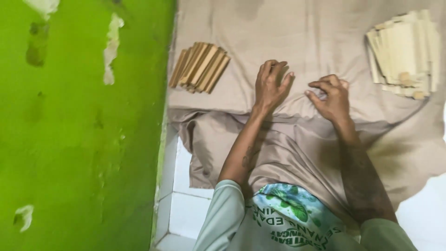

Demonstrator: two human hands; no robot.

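My left hand (270, 85) lies flat on a beige cloth (302, 37) spread over the floor, fingers apart and holding nothing. My right hand (331, 96) rests beside it with fingers curled down onto the cloth, pinching or pressing the fabric; nothing else shows in it. A pile of brown wooden sticks (200, 67) lies on the cloth to the left of my left hand. A pile of pale flat strips (404, 53) lies at the far right, beyond my right hand.
A green wall (79, 125) with flaking paint runs along the left. White floor tiles (186, 204) show below the cloth's folded edge. My pale long sleeves and printed shirt (288, 218) fill the bottom of the view.
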